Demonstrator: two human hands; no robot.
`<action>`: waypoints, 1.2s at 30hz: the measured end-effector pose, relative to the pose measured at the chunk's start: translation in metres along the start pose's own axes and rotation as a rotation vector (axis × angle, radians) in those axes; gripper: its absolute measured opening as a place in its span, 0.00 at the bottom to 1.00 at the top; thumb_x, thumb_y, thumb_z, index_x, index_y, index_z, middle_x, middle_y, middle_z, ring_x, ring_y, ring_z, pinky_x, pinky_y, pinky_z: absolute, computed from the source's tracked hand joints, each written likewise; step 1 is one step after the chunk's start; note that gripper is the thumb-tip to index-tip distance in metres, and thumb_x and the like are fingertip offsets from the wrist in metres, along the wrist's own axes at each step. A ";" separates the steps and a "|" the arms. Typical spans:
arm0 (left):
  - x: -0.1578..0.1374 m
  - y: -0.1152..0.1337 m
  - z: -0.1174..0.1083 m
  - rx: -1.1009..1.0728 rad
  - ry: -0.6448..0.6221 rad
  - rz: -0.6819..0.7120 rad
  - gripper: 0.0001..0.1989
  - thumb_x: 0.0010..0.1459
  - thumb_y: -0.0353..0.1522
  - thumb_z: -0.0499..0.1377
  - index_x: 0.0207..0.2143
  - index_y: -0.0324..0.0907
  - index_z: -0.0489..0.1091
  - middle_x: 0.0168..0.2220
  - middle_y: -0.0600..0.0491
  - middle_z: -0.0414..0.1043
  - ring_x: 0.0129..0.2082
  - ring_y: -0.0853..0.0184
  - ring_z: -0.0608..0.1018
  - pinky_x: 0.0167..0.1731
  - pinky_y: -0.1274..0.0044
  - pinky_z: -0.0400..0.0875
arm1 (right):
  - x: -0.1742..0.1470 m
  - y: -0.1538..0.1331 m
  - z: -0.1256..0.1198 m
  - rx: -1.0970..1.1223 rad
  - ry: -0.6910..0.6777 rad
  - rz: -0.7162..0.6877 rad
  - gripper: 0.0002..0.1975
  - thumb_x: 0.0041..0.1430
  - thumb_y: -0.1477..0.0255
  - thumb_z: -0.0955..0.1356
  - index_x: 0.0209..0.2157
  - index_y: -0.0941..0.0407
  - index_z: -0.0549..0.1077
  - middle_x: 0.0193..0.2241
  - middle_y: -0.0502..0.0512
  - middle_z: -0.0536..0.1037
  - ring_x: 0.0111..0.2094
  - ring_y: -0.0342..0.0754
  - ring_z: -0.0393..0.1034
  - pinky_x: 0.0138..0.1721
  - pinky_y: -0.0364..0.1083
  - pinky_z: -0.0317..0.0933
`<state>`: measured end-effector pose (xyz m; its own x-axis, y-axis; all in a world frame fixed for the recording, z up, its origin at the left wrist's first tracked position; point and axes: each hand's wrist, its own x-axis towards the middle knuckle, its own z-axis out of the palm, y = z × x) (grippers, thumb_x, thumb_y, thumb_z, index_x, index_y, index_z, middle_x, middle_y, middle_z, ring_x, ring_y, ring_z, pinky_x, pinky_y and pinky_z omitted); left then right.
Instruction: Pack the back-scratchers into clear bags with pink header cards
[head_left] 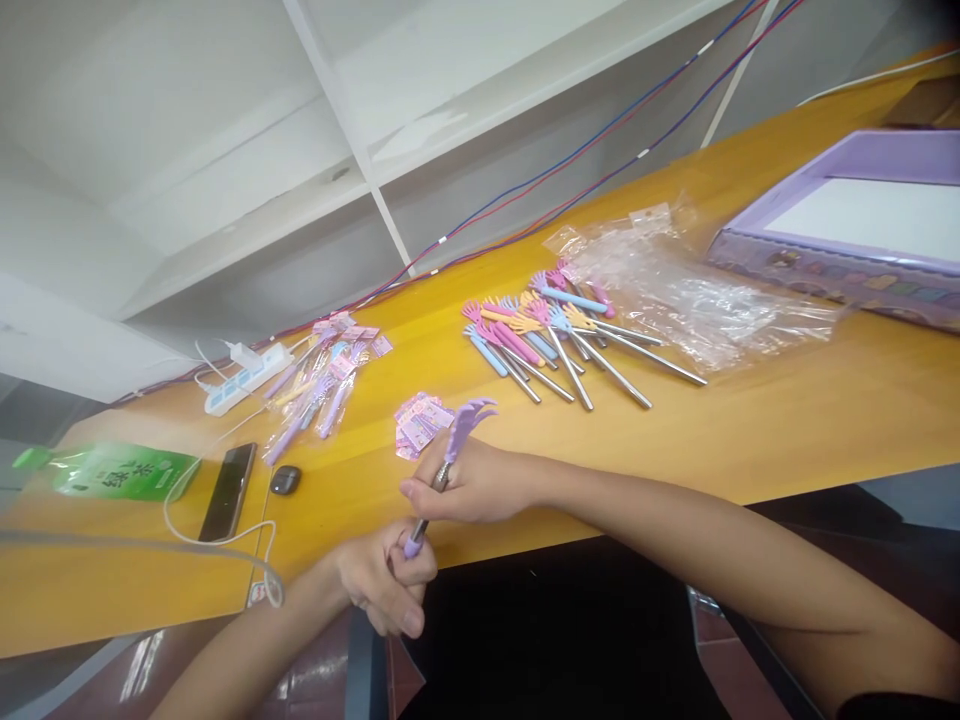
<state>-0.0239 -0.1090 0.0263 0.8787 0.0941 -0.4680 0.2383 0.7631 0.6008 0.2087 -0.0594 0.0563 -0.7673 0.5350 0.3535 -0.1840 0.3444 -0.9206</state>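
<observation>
A purple back scratcher (463, 424) with a hand-shaped head and a metal shaft is held at a tilt near the table's front edge. My right hand (484, 482) is closed around its shaft just below the head. Lower down, my left hand (386, 578) wraps round the purple handle, most of which is hidden in the fist. Just beyond my right hand lie small printed cards (421, 422) in a loose pile. Farther back, several pink, blue and yellow back scratchers (555, 335) with metal shafts and coloured handles lie in a heap.
Bagged back scratchers (322, 385) lie left of the cards, near a white power strip (247, 380). A green bottle (120, 472), a phone (229, 492) and a black earbud case (285, 480) sit at left. Clear plastic bags (697, 295) and a purple box (810, 262) occupy the right.
</observation>
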 end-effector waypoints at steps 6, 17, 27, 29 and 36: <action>0.009 -0.013 0.009 0.188 0.302 0.101 0.34 0.52 0.40 0.71 0.24 0.47 0.42 0.15 0.67 0.42 0.10 0.80 0.47 0.11 0.82 0.43 | 0.002 0.010 -0.002 0.010 0.073 0.051 0.24 0.68 0.65 0.63 0.18 0.55 0.55 0.17 0.43 0.51 0.21 0.37 0.45 0.25 0.43 0.43; 0.049 0.024 0.004 1.386 1.421 0.295 0.08 0.64 0.29 0.52 0.30 0.44 0.61 0.23 0.57 0.61 0.22 0.69 0.66 0.27 0.76 0.57 | 0.012 0.047 0.014 0.004 0.480 0.230 0.20 0.66 0.69 0.62 0.19 0.55 0.63 0.20 0.49 0.70 0.26 0.43 0.64 0.34 0.43 0.60; 0.009 0.002 0.027 0.141 0.545 0.175 0.32 0.53 0.39 0.71 0.26 0.46 0.45 0.18 0.68 0.42 0.13 0.82 0.44 0.11 0.85 0.40 | 0.008 0.028 0.002 -0.031 0.165 0.188 0.19 0.65 0.67 0.63 0.21 0.53 0.54 0.18 0.43 0.51 0.24 0.40 0.48 0.26 0.43 0.46; 0.007 -0.015 0.020 -0.014 0.386 0.171 0.34 0.50 0.37 0.74 0.25 0.46 0.44 0.16 0.69 0.43 0.09 0.83 0.44 0.09 0.86 0.39 | 0.007 0.026 0.001 -0.024 0.050 0.168 0.21 0.67 0.65 0.62 0.20 0.54 0.52 0.18 0.43 0.49 0.22 0.39 0.45 0.25 0.44 0.43; 0.003 -0.092 -0.004 -0.323 0.121 0.138 0.42 0.32 0.37 0.80 0.21 0.48 0.42 0.10 0.67 0.39 0.04 0.79 0.46 0.04 0.82 0.42 | 0.002 0.020 0.001 0.143 -0.153 0.099 0.26 0.67 0.60 0.65 0.19 0.54 0.52 0.18 0.41 0.49 0.22 0.37 0.41 0.24 0.43 0.40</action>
<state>-0.0445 -0.1765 -0.0334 0.8337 0.2700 -0.4817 -0.0386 0.8987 0.4368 0.2029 -0.0527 0.0384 -0.8682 0.4338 0.2408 -0.1800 0.1769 -0.9676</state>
